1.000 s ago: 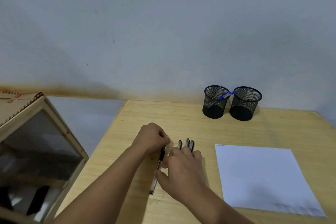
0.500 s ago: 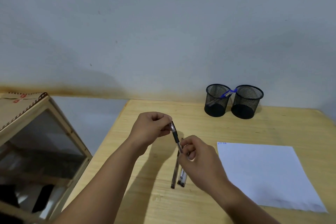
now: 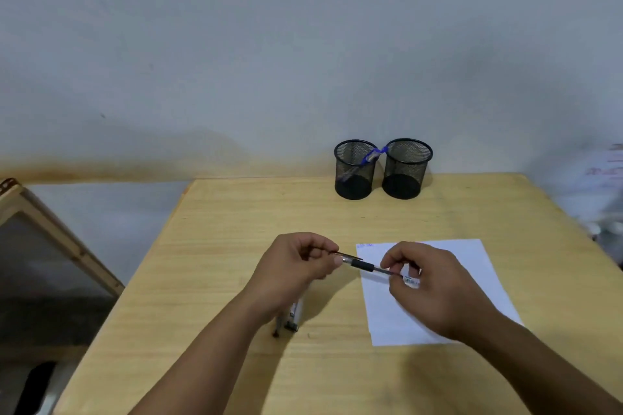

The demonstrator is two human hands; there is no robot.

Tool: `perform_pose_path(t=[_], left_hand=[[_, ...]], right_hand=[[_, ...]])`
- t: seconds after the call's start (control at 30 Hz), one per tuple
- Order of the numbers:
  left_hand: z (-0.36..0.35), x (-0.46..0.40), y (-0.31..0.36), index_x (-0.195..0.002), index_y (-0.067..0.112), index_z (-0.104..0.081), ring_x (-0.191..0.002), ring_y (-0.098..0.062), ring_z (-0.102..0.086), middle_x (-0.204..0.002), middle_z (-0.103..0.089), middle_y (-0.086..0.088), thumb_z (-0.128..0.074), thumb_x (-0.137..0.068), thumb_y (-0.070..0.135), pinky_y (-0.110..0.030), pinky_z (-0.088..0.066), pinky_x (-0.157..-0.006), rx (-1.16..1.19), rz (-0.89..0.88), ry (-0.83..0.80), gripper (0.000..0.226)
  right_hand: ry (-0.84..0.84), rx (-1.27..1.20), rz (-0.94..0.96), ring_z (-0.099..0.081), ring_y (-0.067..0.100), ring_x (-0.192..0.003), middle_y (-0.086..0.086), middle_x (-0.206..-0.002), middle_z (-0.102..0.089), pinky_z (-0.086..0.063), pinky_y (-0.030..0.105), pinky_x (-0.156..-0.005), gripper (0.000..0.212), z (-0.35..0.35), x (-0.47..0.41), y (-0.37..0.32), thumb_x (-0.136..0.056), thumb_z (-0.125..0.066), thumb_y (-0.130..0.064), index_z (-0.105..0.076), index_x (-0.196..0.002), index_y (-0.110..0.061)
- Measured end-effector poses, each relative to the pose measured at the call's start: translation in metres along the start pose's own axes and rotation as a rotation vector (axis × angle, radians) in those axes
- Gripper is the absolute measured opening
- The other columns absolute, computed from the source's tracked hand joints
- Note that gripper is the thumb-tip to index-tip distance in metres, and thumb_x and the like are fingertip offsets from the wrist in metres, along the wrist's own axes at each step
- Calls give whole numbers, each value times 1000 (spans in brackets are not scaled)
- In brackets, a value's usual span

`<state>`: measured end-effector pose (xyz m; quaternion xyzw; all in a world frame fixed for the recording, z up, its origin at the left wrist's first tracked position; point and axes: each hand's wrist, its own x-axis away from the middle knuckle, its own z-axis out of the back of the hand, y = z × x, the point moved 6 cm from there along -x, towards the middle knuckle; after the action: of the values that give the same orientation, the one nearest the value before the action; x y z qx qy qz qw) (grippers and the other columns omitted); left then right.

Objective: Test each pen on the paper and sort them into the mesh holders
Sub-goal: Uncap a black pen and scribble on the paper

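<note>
The pen (image 3: 365, 267) hangs level over the paper's (image 3: 438, 296) left edge, pinched at one end by the left hand (image 3: 296, 266) and at the barrel by the right hand (image 3: 428, 283). A hard cap tug could flick ink or drop it onto the spare pens (image 3: 290, 322).

Light wooden table (image 3: 236, 246), grain running left to right. Two black mesh holders (image 3: 354, 169) (image 3: 407, 168) upright and just beside each other at far edge; white paper sheet (image 3: 472, 256) flat at right. Loose pens (image 3: 290, 322) lying together near centre-left, partly hidden by a forearm.
</note>
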<state>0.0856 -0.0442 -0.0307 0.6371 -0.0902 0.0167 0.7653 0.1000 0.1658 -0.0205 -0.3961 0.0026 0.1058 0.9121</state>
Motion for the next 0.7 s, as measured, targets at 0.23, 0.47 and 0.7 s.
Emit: perform_pose_path(t=[0.23, 0.47, 0.7], left_hand=[[-42, 8, -4, -88, 15, -76, -69, -4, -63, -72, -69, 9, -77, -81, 7, -12, -48, -67, -40, -21, -2, 10], [-50, 12, -4, -89, 19, -75, -77, -6, -68, -84, -76, 1, -77, -82, 11, -21, -52, -77, 8, -2, 59, 10], [-49, 14, -4, -92, 21, -75, -73, -4, -68, -82, -76, 5, -76, -84, 14, -21, -51, -74, -1, 30, 84, 10]], right_hand=[[-65, -22, 44, -60, 0, -70, -27, -73, -64, -42, 13, -59, 4, 8, 7, 5, -86, -67, -27, -69, -84, -30], [-59, -147, 5, -44, 4, -44, -29, -59, -57, -33, 13, -47, 5, 0, 8, 14, -90, -65, -24, -66, -87, -28], [5, -94, 18, -50, 8, -54, -17, -67, -60, -50, 39, -57, 8, -14, 10, 19, -90, -60, -38, -59, -83, -35]])
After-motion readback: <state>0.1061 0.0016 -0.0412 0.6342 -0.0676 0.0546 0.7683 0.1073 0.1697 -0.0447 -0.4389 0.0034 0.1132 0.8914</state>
